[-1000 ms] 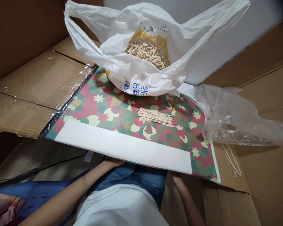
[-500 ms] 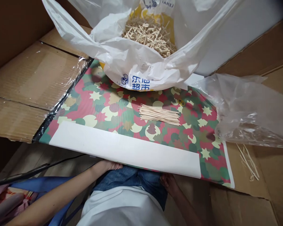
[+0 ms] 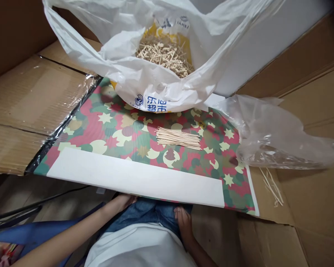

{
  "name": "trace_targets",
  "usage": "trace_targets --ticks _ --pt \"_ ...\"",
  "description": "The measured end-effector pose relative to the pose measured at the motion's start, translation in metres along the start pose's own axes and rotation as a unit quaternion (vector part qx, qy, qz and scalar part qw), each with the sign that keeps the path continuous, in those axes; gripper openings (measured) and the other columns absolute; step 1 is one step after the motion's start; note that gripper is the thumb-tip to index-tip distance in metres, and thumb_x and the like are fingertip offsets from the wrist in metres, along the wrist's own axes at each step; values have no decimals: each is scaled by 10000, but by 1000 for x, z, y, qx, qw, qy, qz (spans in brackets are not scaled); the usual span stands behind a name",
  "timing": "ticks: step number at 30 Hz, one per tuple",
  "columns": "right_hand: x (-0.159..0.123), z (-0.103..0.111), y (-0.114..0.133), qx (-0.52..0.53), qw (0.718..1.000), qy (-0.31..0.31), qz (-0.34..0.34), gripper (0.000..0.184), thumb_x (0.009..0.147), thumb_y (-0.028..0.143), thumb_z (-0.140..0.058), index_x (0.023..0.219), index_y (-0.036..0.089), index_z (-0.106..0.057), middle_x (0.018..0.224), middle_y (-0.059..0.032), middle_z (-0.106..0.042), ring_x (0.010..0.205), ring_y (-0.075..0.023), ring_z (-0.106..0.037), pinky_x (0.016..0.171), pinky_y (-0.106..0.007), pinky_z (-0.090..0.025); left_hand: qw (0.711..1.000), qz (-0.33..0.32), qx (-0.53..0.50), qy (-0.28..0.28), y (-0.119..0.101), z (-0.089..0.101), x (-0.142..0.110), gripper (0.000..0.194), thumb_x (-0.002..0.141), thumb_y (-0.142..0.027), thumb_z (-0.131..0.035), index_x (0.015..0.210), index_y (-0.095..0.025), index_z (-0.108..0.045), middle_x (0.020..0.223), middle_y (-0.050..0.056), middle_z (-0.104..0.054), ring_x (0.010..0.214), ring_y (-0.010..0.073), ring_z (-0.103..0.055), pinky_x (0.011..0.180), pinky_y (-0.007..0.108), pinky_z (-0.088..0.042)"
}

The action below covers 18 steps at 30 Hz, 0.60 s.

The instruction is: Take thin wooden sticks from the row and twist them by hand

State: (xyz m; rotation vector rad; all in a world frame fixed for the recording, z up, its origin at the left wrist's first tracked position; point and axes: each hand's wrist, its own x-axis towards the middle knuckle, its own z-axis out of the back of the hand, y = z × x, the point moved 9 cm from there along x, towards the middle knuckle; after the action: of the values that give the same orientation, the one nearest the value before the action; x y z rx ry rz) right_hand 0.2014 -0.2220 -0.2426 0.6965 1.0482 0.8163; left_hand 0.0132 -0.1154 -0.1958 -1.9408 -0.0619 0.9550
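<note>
The left hand (image 3: pixel 124 202) sits partly under the near edge of the patterned board (image 3: pixel 100 137), its grip hidden. The right hand (image 3: pixel 183 224) is loosely open, pinching nothing. A neat bundle of wooden sticks (image 3: pixel 178 138) lies on the board, below a white plastic bag (image 3: pixel 153 92) of loose sticks (image 3: pixel 164 55).

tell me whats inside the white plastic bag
The white plastic bag holds a heap of pale wooden sticks in something yellow. The bag's folds hide that yellow thing's shape, and anything beneath the heap's top is covered.

Camouflage-patterned board (image 3: pixel 105 137) on flattened cardboard (image 3: pixel 25 96), bundle of thin wooden sticks (image 3: pixel 178 138), white plastic bag (image 3: pixel 119 63), white strip (image 3: pixel 133 181)
</note>
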Motion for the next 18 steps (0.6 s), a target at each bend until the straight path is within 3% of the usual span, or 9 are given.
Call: trace_targets --ticks 4,6,8,10,12,14,16,18 --pt "-12 -9 43 -57 990 110 63 377 777 548 -468 655 204 -558 614 0 -506 617 -144 -496 634 -258 -414 998 -38 19 49 -13 -15 -19 332 707 -440 -644 863 -146 -639 691 -16 -583 677 125 -534 626 226 -427" --pt "-24 -25 71 -68 970 204 110 390 798 563 -449 863 204 -589 795 -23 -549 737 -147 -532 697 -256 -431 984 -74 43 154 -23 -46 -30 339 671 -435 -673 838 -141 -643 639 -24 -558 629 108 -512 590 204 -411" --pt "-32 -33 100 -37 960 231 154 557 770 675 -381 1009 194 -530 932 -56 -517 836 -165 -528 727 -276 -446 947 -109 67 296 -32 -89 -42 342 660 -433 -679 828 -137 -639 633 -17 -564 596 104 -518 556 195 -418" --pt "-40 -47 122 -2 946 276 170 670 687 749 -420 1072 205 -488 1009 -64 -483 903 -184 -516 749 -293 -452 902 -156 87 393 -43 -124 -50 342 646 -458 -672 720 -129 -616 591 -13 -556 532 102 -513 486 188 -414" --pt "-44 -60 136 20 937 316 148 686 636 732 -516 1099 228 -468 983 -40 -495 889 -186 -521 743 -296 -453 885 -219 108 396 -56 -139 -47 347 676 -454 -629 576 -128 -561 520 -12 -524 473 92 -483 430 182 -391" --pt "-43 -64 144 42 944 308 111 613 662 685 -541 1077 238 -477 918 -18 -516 837 -181 -533 705 -294 -458 900 -240 132 341 -65 -137 -35 336 703 -399 -603 513 -132 -533 475 -12 -503 455 87 -471 411 174 -378" --pt "-40 -58 150 60 965 237 97 486 726 623 -518 1010 230 -506 874 -15 -525 814 -185 -541 701 -306 -458 911 -237 147 305 -70 -129 -28 299 735 -344 -566 527 -130 -550 475 -9 -514 466 91 -489 421 170 -389" --pt "-41 -50 158 64 979 139 134 357 778 535 -498 945 221 -530 867 -26 -525 837 -199 -544 745 -336 -452 901 -262 172 301 -73 -125 -31 236 740 -304 -554 583 -128 -574 515 -7 -535 493 97 -503 440 178 -398"
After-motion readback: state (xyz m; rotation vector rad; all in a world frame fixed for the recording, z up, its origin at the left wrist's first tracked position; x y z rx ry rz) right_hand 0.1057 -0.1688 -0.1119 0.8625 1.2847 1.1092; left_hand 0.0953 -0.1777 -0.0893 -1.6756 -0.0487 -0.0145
